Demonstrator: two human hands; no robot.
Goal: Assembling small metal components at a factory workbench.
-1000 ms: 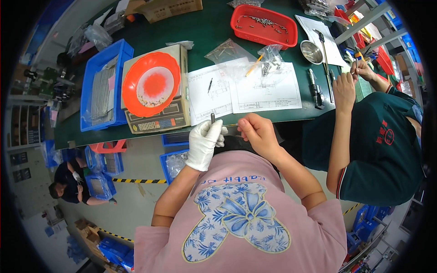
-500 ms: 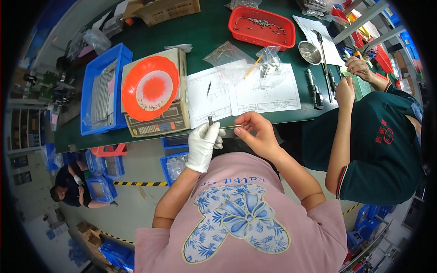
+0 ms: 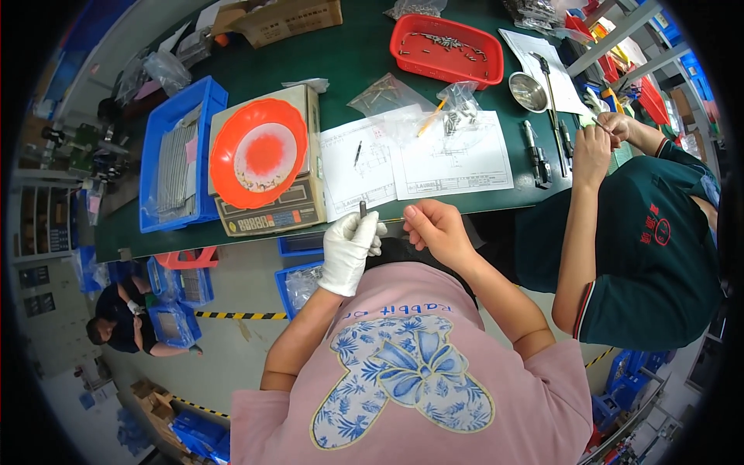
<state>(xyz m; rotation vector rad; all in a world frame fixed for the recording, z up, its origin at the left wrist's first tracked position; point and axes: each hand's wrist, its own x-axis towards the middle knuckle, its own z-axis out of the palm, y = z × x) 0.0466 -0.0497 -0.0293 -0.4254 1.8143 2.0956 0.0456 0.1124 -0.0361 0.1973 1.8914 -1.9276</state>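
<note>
Over the near edge of the green table [image 3: 349,66], my left hand [image 3: 345,256], in a white glove, is closed around a short dark metal pin [image 3: 363,208] whose upper end sticks out above the fingers. To its right, my bare right hand [image 3: 440,236] is closed, thumb against the bent index finger. What its fingertips pinch is too small to tell. Just beyond both hands lie printed drawing sheets [image 3: 457,174], with a black pen [image 3: 357,153] on the left one. A clear bag of small metal parts [image 3: 463,116] and a yellow pencil [image 3: 431,120] rest at the sheets' far side.
Left stand a scale [image 3: 267,222] bearing an orange-red dish [image 3: 227,147] and a blue bin [image 3: 147,186] of metal strips. Further back is a red tray [image 3: 397,50] with small pins. A metal bowl [image 3: 528,91] and gauges [image 3: 535,155] lie right, near a co-worker's hands [image 3: 593,147].
My right fingers have curled in closer; the thin brass-coloured rod seen at their tips no longer shows clearly. My left hand keeps the pin, now more upright. The co-worker's hands have come together.
</note>
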